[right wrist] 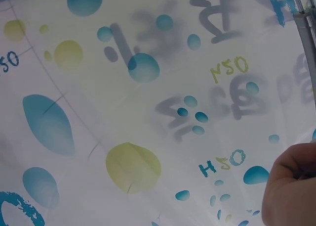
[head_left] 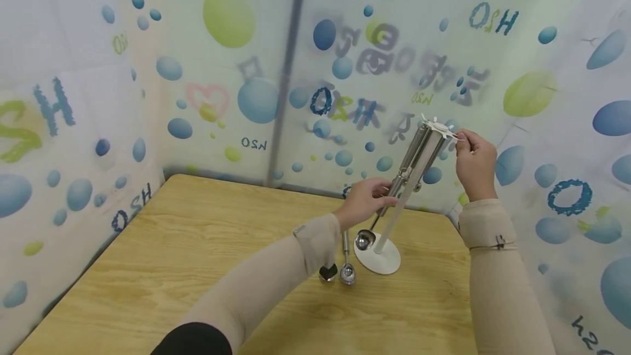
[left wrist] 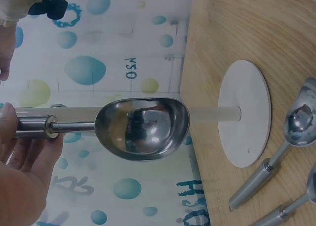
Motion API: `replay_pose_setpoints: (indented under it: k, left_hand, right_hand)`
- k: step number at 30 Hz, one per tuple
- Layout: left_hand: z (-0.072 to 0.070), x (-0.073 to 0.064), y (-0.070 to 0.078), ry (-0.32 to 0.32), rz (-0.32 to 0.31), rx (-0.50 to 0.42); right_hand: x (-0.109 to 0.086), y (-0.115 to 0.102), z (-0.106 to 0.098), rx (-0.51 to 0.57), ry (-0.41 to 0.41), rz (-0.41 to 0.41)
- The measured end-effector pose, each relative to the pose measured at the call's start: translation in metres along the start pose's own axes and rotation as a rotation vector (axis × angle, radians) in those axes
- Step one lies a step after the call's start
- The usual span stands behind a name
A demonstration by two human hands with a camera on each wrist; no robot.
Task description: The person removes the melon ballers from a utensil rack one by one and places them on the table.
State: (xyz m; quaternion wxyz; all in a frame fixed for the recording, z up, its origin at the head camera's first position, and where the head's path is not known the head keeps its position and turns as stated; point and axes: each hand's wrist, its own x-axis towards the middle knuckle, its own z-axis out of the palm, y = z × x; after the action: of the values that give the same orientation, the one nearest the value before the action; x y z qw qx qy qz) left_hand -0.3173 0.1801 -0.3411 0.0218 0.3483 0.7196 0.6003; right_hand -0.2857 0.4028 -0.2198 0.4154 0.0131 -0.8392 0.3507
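Observation:
A white utensil stand (head_left: 407,193) has a round base (left wrist: 245,112), a pole and a hooked top (head_left: 439,127). Several steel-handled utensils (head_left: 419,147) hang along its pole. My left hand (head_left: 363,200) holds a steel scoop by its handle, thumb on one side and fingers on the other. The scoop's oval bowl (left wrist: 143,128) hangs in front of the pole, above the base. At the hooked top, my right hand (head_left: 476,160) pinches one of the hooks. In the right wrist view only part of the right hand (right wrist: 291,186) shows, and its fingertips are hidden.
Left of the base, a steel scoop (head_left: 347,273) lies on the wooden table (head_left: 222,234). Beside it is another utensil (head_left: 327,273), partly covered by the left sleeve. Patterned curtains (head_left: 256,152) close in the back and sides of the table.

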Motion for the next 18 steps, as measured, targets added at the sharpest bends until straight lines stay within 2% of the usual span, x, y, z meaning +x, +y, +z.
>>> replay_pose_setpoints:
  k: [9, 18]
  left_hand:
    - [-0.016, -0.006, -0.016, 0.024, -0.045, -0.040]
    - [-0.036, -0.010, -0.031, 0.096, -0.106, -0.052]
  right_hand:
    - [0.000, 0.000, 0.000, -0.009, 0.006, 0.009]
    - [0.000, 0.002, 0.001, -0.024, 0.024, -0.018]
